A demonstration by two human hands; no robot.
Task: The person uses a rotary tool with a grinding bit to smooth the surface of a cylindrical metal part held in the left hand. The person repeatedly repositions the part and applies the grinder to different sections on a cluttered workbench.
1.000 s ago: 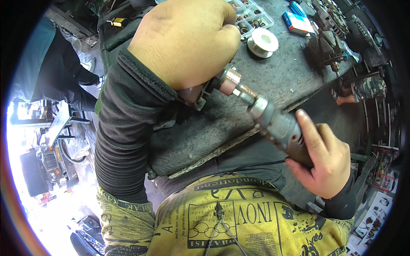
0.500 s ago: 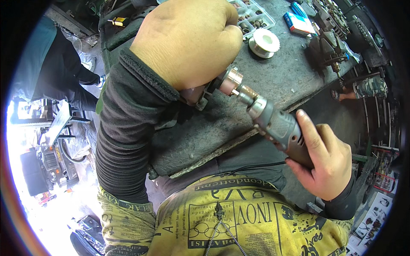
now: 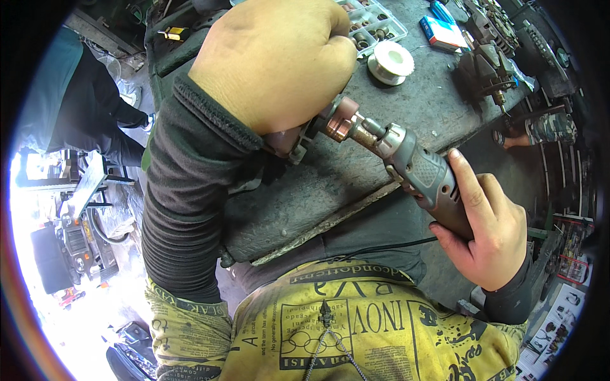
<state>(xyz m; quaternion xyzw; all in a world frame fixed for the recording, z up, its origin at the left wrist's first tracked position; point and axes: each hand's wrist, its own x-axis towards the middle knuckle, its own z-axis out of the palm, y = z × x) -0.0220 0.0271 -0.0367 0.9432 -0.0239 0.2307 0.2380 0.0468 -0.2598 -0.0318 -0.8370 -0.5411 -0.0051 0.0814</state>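
My left hand (image 3: 273,63) is closed over a dark metal part (image 3: 286,143), its fingertips hidden; a copper-coloured ring (image 3: 338,127) shows at the part's right end. My right hand (image 3: 483,235) grips a grey rotary tool (image 3: 422,178), whose shank runs up-left to a pinkish cylindrical tip (image 3: 346,108) at the copper ring. Whether the tip touches the ring, I cannot tell. A white spool (image 3: 391,63) stands just right of my left hand.
Above the spool are a compartment box (image 3: 381,28) of small rings and a blue-white carton (image 3: 441,35). A metal assembly (image 3: 483,73) sits at the bench's right edge (image 3: 470,136). Another person (image 3: 89,101) stands at left; someone's leg (image 3: 546,130) shows at right.
The rotary tool and my right hand have shifted slightly right, the tool's angle changing a little; the pinkish tip now shows more clearly. My left hand has moved very slightly left.
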